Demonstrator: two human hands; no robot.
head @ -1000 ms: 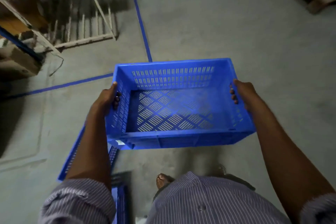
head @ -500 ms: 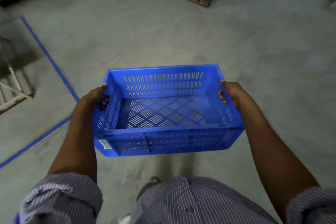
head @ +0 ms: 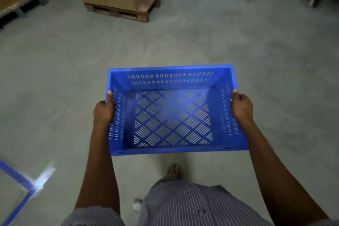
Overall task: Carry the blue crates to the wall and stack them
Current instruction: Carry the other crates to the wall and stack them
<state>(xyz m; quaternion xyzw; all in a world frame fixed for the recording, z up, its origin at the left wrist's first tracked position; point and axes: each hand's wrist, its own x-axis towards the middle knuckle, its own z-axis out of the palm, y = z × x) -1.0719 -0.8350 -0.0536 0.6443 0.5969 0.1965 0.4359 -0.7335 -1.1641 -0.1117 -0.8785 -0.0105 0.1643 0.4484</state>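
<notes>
Between both arms, the empty blue slotted crate [head: 172,115] looks light and rigid; left hand [head: 103,112] and right hand [head: 241,107] grip its side rims.

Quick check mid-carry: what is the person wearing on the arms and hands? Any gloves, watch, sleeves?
No gloves: the left hand and right hand are bare, with no watch or band on either wrist. Both forearms are bare too. A grey-purple sleeve with thin pale stripes is pushed up at the left elbow; the right one is nearly out of frame.
</notes>
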